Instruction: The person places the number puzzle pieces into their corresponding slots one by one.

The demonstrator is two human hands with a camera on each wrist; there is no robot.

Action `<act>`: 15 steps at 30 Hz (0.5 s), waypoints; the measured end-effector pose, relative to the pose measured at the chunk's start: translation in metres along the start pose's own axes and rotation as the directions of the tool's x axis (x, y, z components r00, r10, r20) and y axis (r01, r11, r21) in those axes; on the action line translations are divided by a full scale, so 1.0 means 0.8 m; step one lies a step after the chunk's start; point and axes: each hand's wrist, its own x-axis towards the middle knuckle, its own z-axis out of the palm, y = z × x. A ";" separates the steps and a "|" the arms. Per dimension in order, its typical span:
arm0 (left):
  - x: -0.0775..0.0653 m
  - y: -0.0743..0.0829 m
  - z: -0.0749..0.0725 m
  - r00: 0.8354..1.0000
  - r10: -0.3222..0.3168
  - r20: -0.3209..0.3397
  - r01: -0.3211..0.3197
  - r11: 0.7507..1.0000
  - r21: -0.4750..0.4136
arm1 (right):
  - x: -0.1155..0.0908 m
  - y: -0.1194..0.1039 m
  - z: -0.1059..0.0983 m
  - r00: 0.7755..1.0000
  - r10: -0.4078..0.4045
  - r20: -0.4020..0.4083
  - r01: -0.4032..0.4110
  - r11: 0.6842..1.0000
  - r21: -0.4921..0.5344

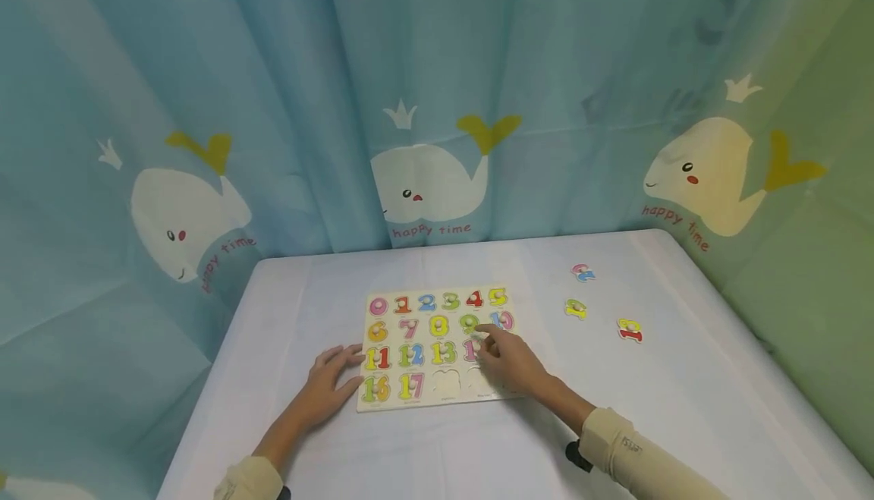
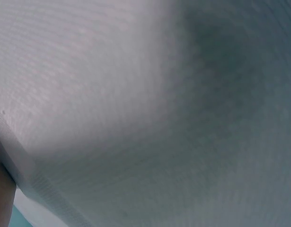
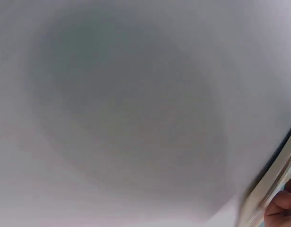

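A pale wooden number puzzle board [image 1: 437, 401] lies on the white table, with colourful knobbed number pieces in its rows. The left hand [image 1: 331, 386] rests at the board's left edge, its fingertips touching it and the thumb spread lower. Over the board's right part is the right hand [image 1: 512, 363], index finger reaching to the green 9 [image 1: 468, 323], other fingers bent beside the pink piece [image 1: 471, 350]. Whether it pinches anything is hidden. In the right wrist view, bent fingers [image 3: 280, 208] show at the board's edge. The left wrist view shows mostly blurred white cloth.
Three loose number pieces lie right of the board: a pink and blue one [image 1: 583, 272], a green and yellow one [image 1: 576, 308] and a red and yellow one [image 1: 630, 330]. A bare recess [image 1: 447, 384] shows in the bottom row. Whale-print curtains [image 1: 430, 181] hang behind.
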 end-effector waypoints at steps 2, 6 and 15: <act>-0.002 -0.002 0.000 1.000 -0.002 0.003 0.002 1.000 -0.003 | -0.001 0.014 -0.014 0.999 0.031 -0.027 -0.032 1.000 -0.002; -0.004 -0.004 0.000 1.000 -0.002 0.003 0.002 1.000 -0.013 | 0.000 0.045 -0.046 0.995 0.051 -0.082 -0.058 0.995 -0.084; -0.003 -0.004 0.000 1.000 -0.003 0.007 0.004 1.000 -0.011 | -0.001 0.121 -0.115 0.964 0.044 -0.261 -0.098 0.976 -0.197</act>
